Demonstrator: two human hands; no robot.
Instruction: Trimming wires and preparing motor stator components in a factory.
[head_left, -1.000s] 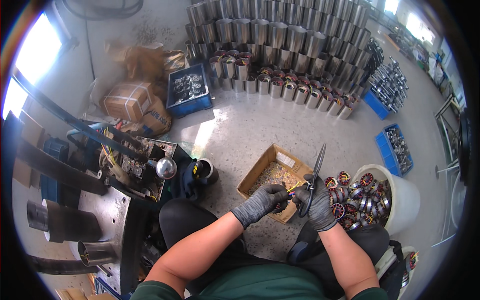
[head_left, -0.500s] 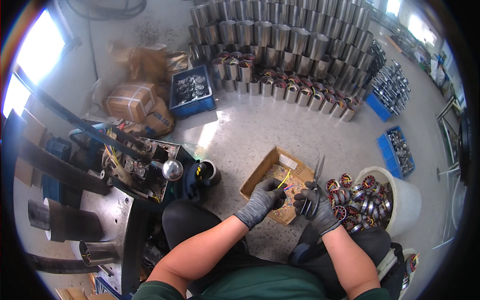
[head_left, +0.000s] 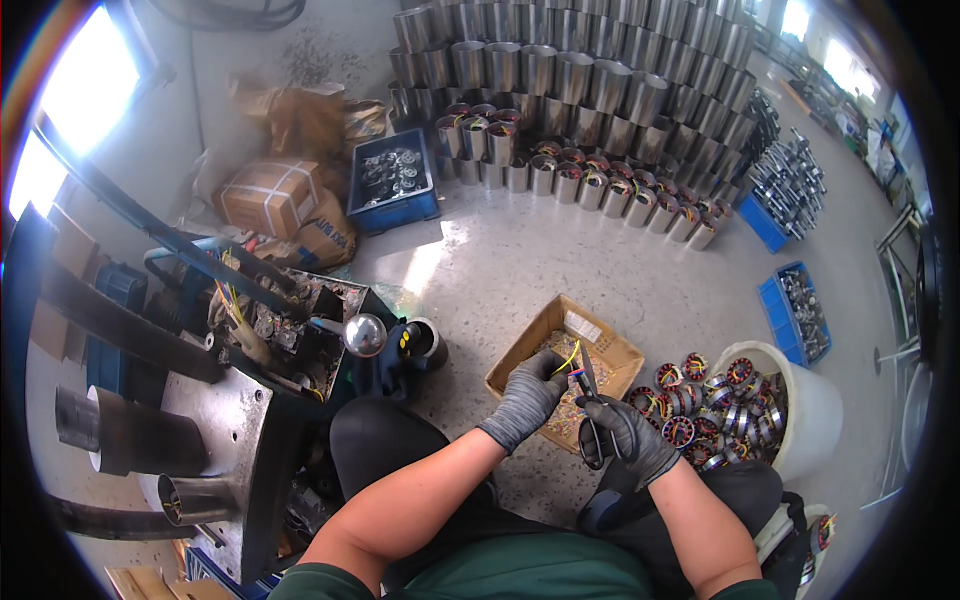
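My left hand (head_left: 530, 400), in a grey knit glove, is closed on several thin wires (head_left: 567, 358). A yellow end sticks up from the fingers, and red and blue ends point to the right. Whatever the wires are attached to is hidden by the hand. My right hand (head_left: 634, 440), gloved too, grips the dark handles of scissors (head_left: 593, 440). Their blades point up and lie right at the red and blue ends; whether they touch cannot be made out. Below both hands stands an open cardboard box (head_left: 522, 352), its bottom strewn with small coloured wire scraps.
To the right, a tipped white bucket (head_left: 812, 410) spills wound motor stators (head_left: 738, 408). A machine with a ball-ended lever (head_left: 365, 335) stands at the left. Blue crates (head_left: 392, 215) hold metal parts. Steel cylinders (head_left: 575, 75) are stacked at the back, with wired ones in front.
My right hand has swung the scissors left, bringing the blades from beside the wires to their ends. My left hand keeps its hold, and the view has shifted slightly.
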